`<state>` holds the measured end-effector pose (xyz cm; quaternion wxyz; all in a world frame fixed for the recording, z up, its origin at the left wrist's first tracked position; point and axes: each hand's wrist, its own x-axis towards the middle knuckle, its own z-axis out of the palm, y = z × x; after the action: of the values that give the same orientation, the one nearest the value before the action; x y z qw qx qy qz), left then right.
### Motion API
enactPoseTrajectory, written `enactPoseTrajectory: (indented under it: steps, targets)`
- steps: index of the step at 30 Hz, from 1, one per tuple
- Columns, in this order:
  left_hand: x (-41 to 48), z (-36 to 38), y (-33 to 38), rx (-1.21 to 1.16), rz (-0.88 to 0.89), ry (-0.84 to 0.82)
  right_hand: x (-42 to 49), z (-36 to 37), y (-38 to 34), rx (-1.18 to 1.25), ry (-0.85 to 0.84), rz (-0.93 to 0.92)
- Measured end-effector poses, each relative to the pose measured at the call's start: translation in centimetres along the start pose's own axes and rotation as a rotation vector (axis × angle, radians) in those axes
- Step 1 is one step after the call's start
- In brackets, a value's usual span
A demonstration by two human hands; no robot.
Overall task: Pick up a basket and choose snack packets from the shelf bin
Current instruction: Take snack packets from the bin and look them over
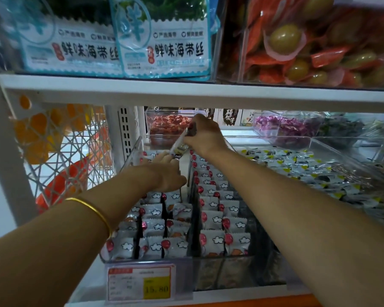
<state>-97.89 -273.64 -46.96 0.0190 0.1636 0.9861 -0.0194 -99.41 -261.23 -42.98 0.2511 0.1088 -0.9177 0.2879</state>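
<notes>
Clear plastic bin [146, 260], left hand [167, 173], right hand [205, 136] both pinching glossy flat packet [179, 144]

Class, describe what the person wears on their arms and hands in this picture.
Both forearms are bare, with no sleeves in view. A thin gold bangle circles the left forearm. Neither the left hand nor the right hand wears a glove.

Scene dim, colours muted. Brightest zone just under board [208, 94], at back: light comes from behind bins [333, 140]. Above board, seaweed packs [164, 47] soft; top-right corner streaked by motion. Below board, held packet [179, 146] smeared; price tag [140, 282] print mostly unreadable. Board bows toward frame edges: wide-angle distortion. Under board's left end, basket [60, 156] blurred.
</notes>
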Motion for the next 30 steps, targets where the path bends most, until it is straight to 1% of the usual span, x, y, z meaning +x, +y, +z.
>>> enactPoseTrajectory:
  steps: [6, 12, 15, 19, 22, 25, 27, 29, 30]
  targets:
    - [-0.4, 0.2, -0.1, -0.027, -0.018, -0.017, 1.0, 2.0, -0.8, -0.186, -0.192, 0.022]
    - [-1.2, 0.3, -0.4, -0.076, -0.027, 0.015, 0.6, 3.5, -0.9, -0.171, -0.410, 0.008]
    - [-1.6, 0.1, -0.2, -0.087, 0.006, -0.001, 0.5, 3.4, -1.1, -0.158, -0.467, 0.038]
    - [-2.0, 0.6, -0.4, -0.027, 0.016, -0.062, 0.6, 2.2, -1.7, -0.110, -0.433, 0.094]
    - [-2.2, 0.9, -0.5, -0.044, -0.010, -0.059, 0.4, 0.7, -1.8, -0.057, -0.371, 0.143]
    - [-2.8, 0.6, -0.1, -0.069, -0.018, -0.028, -1.1, -1.5, -1.8, 0.083, -0.325, 0.218]
    - [-3.7, 0.2, 0.3, -0.062, -0.012, -0.024, -2.6, -3.2, -1.8, 0.155, -0.292, 0.208]
    - [-5.0, -0.2, 0.6, -0.075, -0.012, -0.023, -4.8, -5.0, -2.0, 0.297, -0.261, 0.230]
    - [-5.9, -0.2, 0.8, -0.096, -0.013, 0.003, -6.1, -5.8, -2.0, 0.353, -0.247, 0.234]
